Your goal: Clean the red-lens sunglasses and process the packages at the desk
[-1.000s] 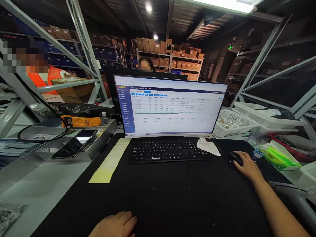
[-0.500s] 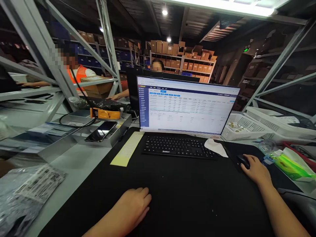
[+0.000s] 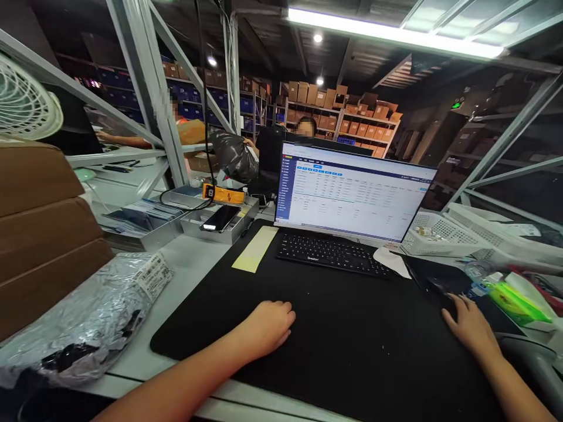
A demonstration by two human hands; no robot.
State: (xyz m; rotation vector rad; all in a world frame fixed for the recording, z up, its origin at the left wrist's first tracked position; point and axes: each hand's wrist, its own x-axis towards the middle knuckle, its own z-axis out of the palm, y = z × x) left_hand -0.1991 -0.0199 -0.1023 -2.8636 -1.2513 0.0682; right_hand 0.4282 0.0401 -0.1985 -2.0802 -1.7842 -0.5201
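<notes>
My right hand (image 3: 472,328) lies spread by the mouse (image 3: 438,286); my left hand (image 3: 267,327) curls on the mat (image 3: 347,328), grip hidden (reading the screen (image 3: 352,196), I'd judge); clicking calls for cupping.

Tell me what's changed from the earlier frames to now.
The right hand has drawn back, apparently letting go of the mouse, though that spot is blurred. The black bag behind the orange box has risen. The view has swung left, bringing in the fan. The left hand stays on the black mat; the keyboard hasn't moved.
</notes>
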